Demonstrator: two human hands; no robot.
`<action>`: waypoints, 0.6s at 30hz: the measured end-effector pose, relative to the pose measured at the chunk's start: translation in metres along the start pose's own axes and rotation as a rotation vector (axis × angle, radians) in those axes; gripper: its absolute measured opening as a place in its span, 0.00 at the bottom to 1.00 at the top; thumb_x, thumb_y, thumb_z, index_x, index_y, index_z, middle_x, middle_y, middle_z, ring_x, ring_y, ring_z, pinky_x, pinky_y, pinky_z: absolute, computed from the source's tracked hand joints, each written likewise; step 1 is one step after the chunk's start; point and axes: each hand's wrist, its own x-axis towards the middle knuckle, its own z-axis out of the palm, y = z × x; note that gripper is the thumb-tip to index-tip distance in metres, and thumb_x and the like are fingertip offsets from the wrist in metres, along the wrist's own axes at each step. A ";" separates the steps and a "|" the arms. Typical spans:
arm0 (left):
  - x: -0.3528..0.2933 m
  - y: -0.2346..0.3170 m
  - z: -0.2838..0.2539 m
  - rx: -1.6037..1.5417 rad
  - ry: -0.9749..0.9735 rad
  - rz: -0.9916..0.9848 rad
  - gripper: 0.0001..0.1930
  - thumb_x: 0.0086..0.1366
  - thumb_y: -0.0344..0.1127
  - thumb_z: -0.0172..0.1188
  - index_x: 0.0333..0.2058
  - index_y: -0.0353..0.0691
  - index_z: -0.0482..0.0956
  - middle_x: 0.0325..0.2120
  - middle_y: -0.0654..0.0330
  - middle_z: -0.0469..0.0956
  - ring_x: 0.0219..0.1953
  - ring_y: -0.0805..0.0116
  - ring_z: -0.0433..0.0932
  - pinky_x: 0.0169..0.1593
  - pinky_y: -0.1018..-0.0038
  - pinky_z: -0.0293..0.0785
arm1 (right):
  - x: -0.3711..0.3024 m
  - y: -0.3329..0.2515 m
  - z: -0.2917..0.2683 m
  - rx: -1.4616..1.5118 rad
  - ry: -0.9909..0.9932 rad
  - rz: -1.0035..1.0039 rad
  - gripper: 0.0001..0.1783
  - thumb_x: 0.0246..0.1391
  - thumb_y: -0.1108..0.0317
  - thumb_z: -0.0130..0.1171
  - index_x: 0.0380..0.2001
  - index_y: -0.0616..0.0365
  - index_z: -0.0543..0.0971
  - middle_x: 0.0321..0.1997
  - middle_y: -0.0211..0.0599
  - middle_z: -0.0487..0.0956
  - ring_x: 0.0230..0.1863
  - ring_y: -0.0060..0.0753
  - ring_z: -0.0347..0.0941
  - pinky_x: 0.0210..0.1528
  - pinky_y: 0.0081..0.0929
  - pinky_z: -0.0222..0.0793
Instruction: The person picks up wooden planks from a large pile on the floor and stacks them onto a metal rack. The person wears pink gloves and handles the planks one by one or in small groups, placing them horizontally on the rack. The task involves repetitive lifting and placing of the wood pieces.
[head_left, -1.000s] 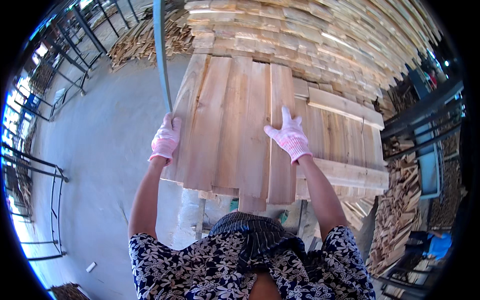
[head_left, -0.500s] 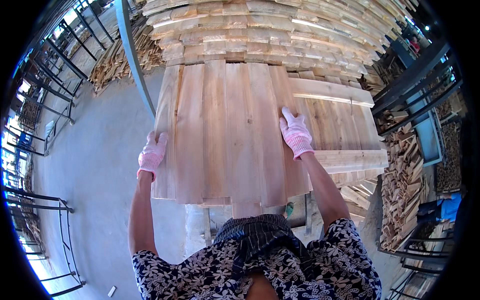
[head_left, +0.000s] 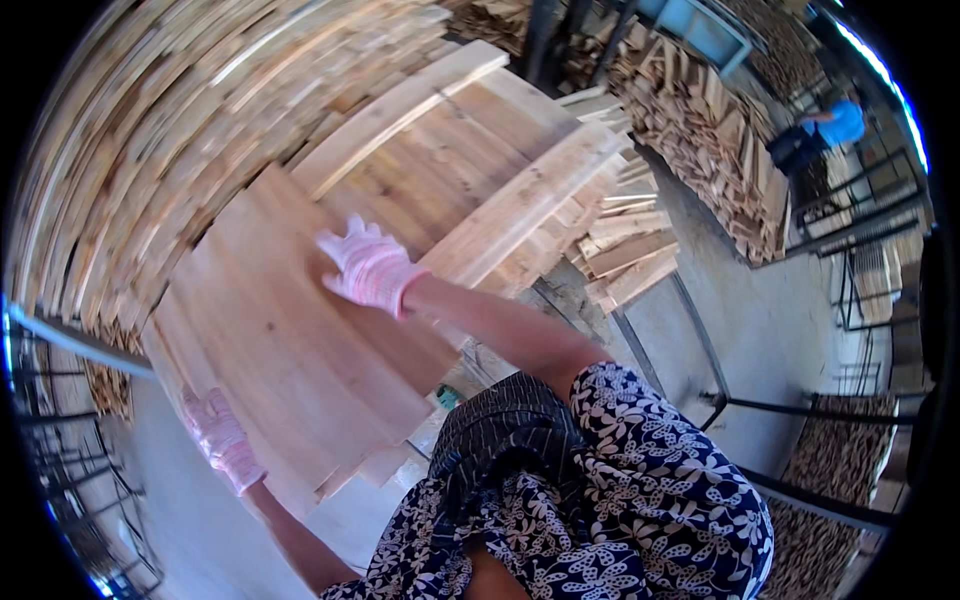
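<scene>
A row of pale wooden boards [head_left: 290, 330] lies side by side before me, forming a flat panel. My left hand [head_left: 222, 440], in a white-and-pink knit glove, rests along the outer left edge of this row. Motion smears it a little, but its fingers look stretched out along the wood. My right hand [head_left: 372, 268], gloved alike, is over the right edge of the row with its fingers spread. Just beyond it lies a second layer of boards [head_left: 440, 165], crossed by two thicker planks, a far one [head_left: 400, 120] and a near one [head_left: 530, 205].
A tall stack of boards [head_left: 150, 130] rises on the far left side. Loose offcuts [head_left: 630, 255] lie right of the boards, with a larger heap of wood pieces [head_left: 700, 130] farther off. A person in a blue top [head_left: 835, 125] is at the far right. Dark metal frames [head_left: 790, 410] stand on the right.
My view has swung to the right, so the scene appears turned. My right hand's fingers have spread apart over the board edge; my left hand remains at the left edge.
</scene>
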 end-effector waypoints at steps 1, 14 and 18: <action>-0.010 0.060 0.027 -0.071 -0.034 0.095 0.26 0.71 0.38 0.57 0.65 0.36 0.68 0.60 0.43 0.74 0.61 0.43 0.73 0.64 0.58 0.71 | -0.002 0.027 -0.031 -0.047 0.071 -0.007 0.30 0.61 0.49 0.57 0.65 0.43 0.70 0.53 0.59 0.75 0.55 0.65 0.74 0.57 0.53 0.72; -0.253 0.490 0.197 -0.207 -0.989 0.950 0.21 0.67 0.51 0.57 0.49 0.40 0.79 0.44 0.47 0.82 0.47 0.45 0.81 0.56 0.54 0.74 | -0.159 0.271 -0.306 -0.326 0.131 0.155 0.08 0.55 0.62 0.60 0.32 0.55 0.77 0.31 0.43 0.78 0.35 0.49 0.79 0.35 0.45 0.75; -0.292 0.556 0.233 -0.150 -1.084 1.317 0.22 0.69 0.50 0.54 0.53 0.41 0.76 0.43 0.50 0.82 0.45 0.53 0.81 0.50 0.59 0.75 | -0.178 0.228 -0.397 -0.580 0.154 0.025 0.08 0.54 0.64 0.62 0.31 0.55 0.76 0.29 0.40 0.77 0.33 0.42 0.79 0.34 0.37 0.75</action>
